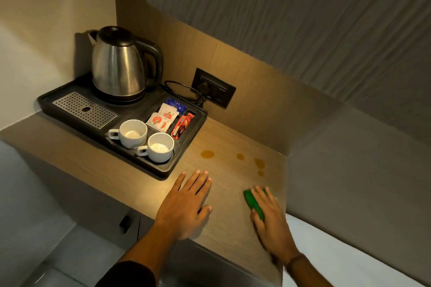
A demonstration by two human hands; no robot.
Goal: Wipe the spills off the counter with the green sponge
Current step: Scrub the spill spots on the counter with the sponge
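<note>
Nearest the camera, the person's right hand (pixel 270 221) is lying over the green sponge (pixel 253 204) at about five o'clock on the counter (pixel 228 228), fingers spread along its top and pressing it flat against the wood; the hand is blurred, so whether the thumb is curling under the sponge's edge cannot be told. The left hand (pixel 186 202) is resting at about seven o'clock, released and flat, palm down, fingers pointing toward twelve, grasping nothing and seemingly bracing the body. The sponge is sitting near the counter's front right corner, touching the surface and well short of the stains. It is probably light, soft and squashy, giving under the palm, so it is likely handling best with the fingers laid across its broad top and the thumb and little finger pinching its long sides, which should be keeping it from sliding out from beneath the hand on the smooth laminate. Farther out, toward one o'clock from the sponge, the spills (pixel 259 162) are showing as several small amber drops, with a larger one (pixel 207 154) lying toward eleven o'clock, just beside the tray (pixel 168 171). None is looking wiped yet. Beyond, on the black tray, two white cups (pixel 144 141) are standing near the front edge, sachets (pixel 163 116) behind them, and a steel kettle (pixel 119 65) is standing at the far left, with a wall socket (pixel 214 87) to its right.
</note>
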